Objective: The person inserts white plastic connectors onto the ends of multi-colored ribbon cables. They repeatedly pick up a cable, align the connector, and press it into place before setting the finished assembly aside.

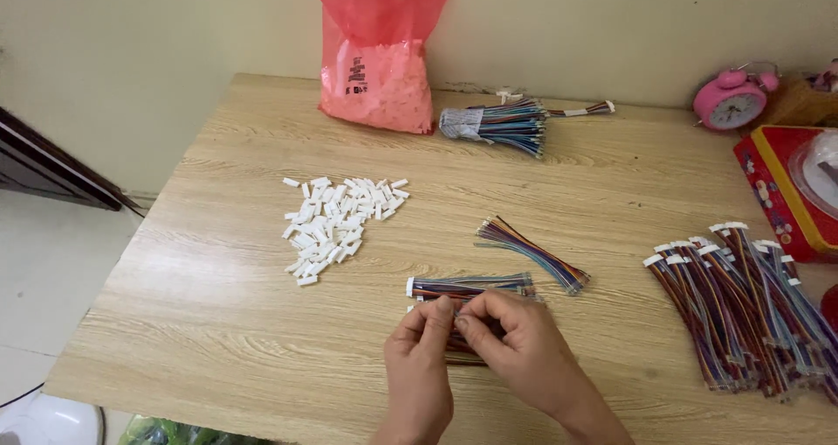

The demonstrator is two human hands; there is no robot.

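Observation:
My left hand [419,358] and my right hand [515,340] meet at the table's near edge, fingertips pinched together on a short multicoloured ribbon cable [467,286] with a white connector at its left end. More such cables lie under my fingers. A loose bundle of coloured wires [532,253] lies just beyond my right hand. A scattered heap of small white plastic connectors [336,222] sits to the left of my hands.
A red plastic bag of white connectors [377,69] stands at the back by the wall, beside a wrapped wire bundle [497,124]. A big pile of finished cables [751,305] lies at right. A pink alarm clock [731,103] and red box [786,192] sit at far right on the wooden table [218,305].

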